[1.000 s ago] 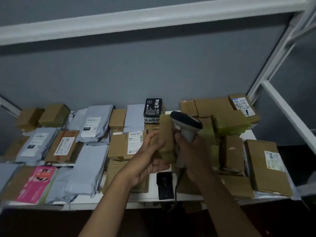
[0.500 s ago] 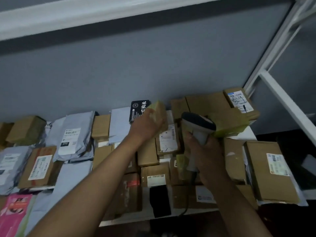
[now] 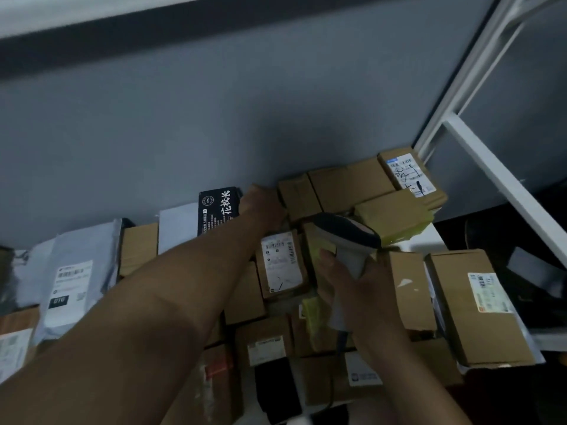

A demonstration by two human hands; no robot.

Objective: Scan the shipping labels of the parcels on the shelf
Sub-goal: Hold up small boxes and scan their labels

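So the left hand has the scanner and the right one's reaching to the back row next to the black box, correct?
Not quite: the hands are swapped. The head view shows the right hand holding the scanner, and the left hand reaching to the back row beside the black box.

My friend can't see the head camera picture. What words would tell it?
A person's left hand sets a small cardboard box at the back of a parcel-crowded shelf, beside a black box. Their right hand grips a barcode scanner above a labelled brown parcel.
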